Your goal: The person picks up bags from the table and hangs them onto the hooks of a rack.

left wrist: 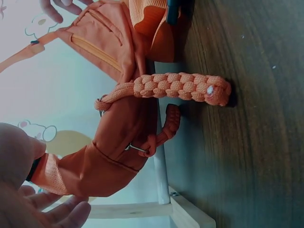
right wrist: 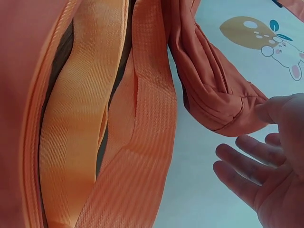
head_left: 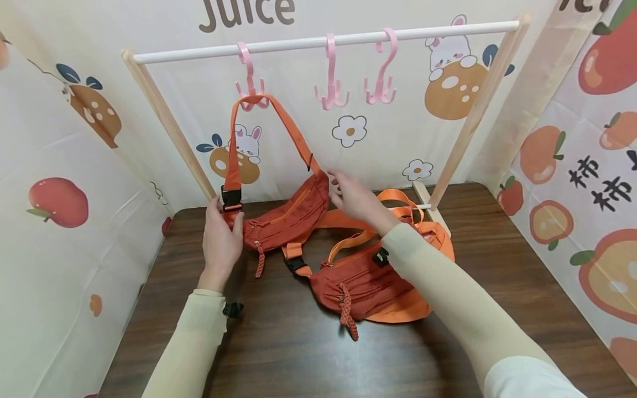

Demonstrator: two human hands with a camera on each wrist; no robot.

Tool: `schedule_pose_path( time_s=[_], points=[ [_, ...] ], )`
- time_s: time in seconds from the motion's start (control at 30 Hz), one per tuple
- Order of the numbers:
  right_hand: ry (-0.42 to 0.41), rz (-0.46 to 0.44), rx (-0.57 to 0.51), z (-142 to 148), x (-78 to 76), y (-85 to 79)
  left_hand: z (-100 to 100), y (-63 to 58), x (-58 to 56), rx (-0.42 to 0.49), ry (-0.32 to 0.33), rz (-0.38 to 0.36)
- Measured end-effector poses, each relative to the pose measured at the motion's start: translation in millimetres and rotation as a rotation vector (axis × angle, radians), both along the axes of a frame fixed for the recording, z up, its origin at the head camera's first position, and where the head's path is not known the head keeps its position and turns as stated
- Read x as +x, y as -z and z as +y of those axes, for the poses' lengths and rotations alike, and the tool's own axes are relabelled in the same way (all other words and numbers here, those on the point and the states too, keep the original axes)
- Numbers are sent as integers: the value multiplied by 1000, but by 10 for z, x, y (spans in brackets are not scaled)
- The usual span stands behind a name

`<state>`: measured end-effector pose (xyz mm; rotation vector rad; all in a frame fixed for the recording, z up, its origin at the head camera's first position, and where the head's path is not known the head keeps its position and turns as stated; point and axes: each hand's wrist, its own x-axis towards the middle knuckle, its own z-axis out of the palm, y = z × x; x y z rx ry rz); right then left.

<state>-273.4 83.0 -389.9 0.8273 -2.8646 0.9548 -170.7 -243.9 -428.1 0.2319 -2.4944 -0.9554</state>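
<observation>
A rust-red waist bag [head_left: 286, 213] hangs by its orange strap [head_left: 291, 127] from the left pink hook [head_left: 250, 77]. My left hand [head_left: 221, 240] is at its left end, just below the black buckle [head_left: 231, 198], thumb and loosely extended fingers on either side of the fabric [left wrist: 71, 173]. A braided zipper pull [left wrist: 178, 88] dangles beside it. At the bag's other end is my right hand [head_left: 360, 202], its thumb [right wrist: 273, 109] at the fabric and the other fingers spread apart. Below my right forearm, a second rust-red waist bag [head_left: 363, 282] lies on the table.
Two more pink hooks [head_left: 330, 77] hang farther right on the white rail [head_left: 438, 33] of a wooden-legged rack. The second bag's orange straps [head_left: 348, 241] loop on the brown table [head_left: 278, 342]. Printed cloth [head_left: 59, 265] stands behind and at both sides.
</observation>
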Motion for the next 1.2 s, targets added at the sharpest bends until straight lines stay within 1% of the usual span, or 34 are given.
schedule_pose_path(
  time_s=[0.2, 0.43, 0.6, 0.87, 1.03, 1.2],
  points=[
    [27, -4, 39, 104, 30, 2, 39, -17, 84, -27, -7, 69],
    [46, 2, 79, 217, 43, 29, 75, -65, 167, -45, -12, 114],
    [51, 6, 115, 291, 50, 67, 89, -60, 220, -68, -21, 140],
    [65, -2, 172, 358, 107, 92, 139, -61, 289, -104, -41, 175],
    [68, -30, 223, 394, 139, 135, 194, -54, 318, -123, -28, 215],
    [79, -74, 252, 418, 151, 215, 260, -35, 339, -136, -2, 230]
  ],
)
